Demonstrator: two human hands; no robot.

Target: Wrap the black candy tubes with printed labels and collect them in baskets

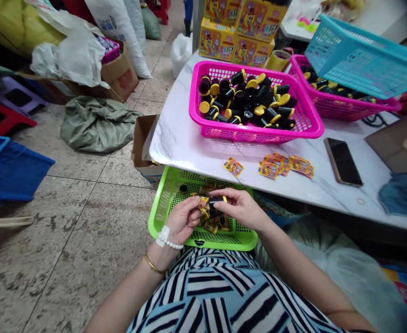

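Note:
Over the green basket (165, 178) on my lap, my right hand (241, 206) grips a small black cylinder (216, 203) with a yellow end. My left hand (184, 215) pinches a small orange printed wrapper (203, 201) against the cylinder's left end. Below both hands, the basket holds more wrapped pieces and a few dark cylinders, partly hidden by my fingers. On the table edge in front lie a single orange packet (234, 167) and a small pile of similar packets (276, 165).
A pink basket (258, 134) full of black and yellow cylinders stands on the white table (182, 134). Behind it are a second pink basket (355, 111), a blue basket (362, 55) and stacked yellow boxes (217, 41). A phone (343, 162) lies right; a cardboard box (142, 143) stands left.

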